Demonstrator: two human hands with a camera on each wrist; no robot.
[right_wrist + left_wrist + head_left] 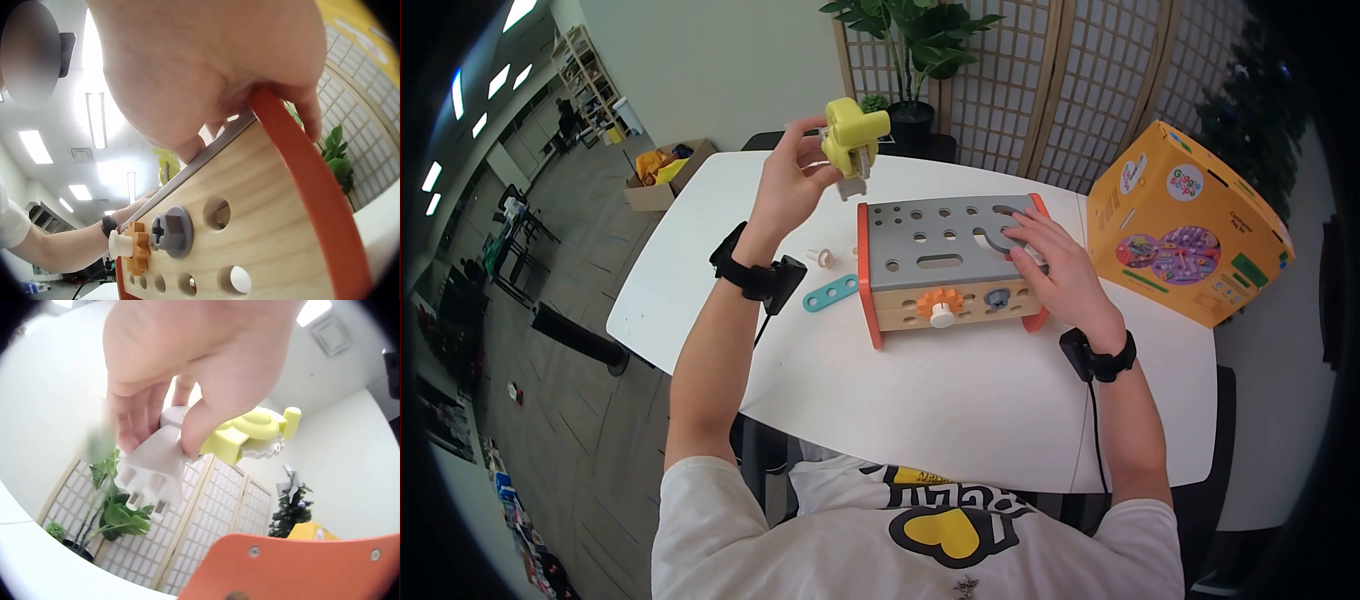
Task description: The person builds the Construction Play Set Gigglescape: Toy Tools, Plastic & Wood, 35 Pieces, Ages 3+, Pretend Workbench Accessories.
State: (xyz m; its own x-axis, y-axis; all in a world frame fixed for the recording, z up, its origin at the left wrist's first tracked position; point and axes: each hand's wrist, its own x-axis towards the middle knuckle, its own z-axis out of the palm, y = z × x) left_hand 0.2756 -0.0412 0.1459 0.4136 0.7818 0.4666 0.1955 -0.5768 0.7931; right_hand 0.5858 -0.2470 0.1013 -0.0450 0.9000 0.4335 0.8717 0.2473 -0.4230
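Observation:
My left hand [788, 185] grips a yellow toy piece [852, 130] with a pale grey base, raised beyond the toy workbench's left end. In the left wrist view, thumb and fingers pinch the grey base [153, 459], which has several prongs; the yellow part [240, 434] carries a white toothed edge. Fingers of my right hand [1055, 265] rest on the grey top [915, 250] of the workbench at its right end, beside a curved shape. On the wooden front sit an orange gear [139, 249] with a white peg [119, 245] and a grey bolt [178, 232].
A teal strip with holes [830, 293] and a small pale peg [824, 258] lie left of the workbench. A large yellow box [1190, 220] stands at the right. Behind the table are a potted plant [912, 60] and a lattice screen [1000, 100].

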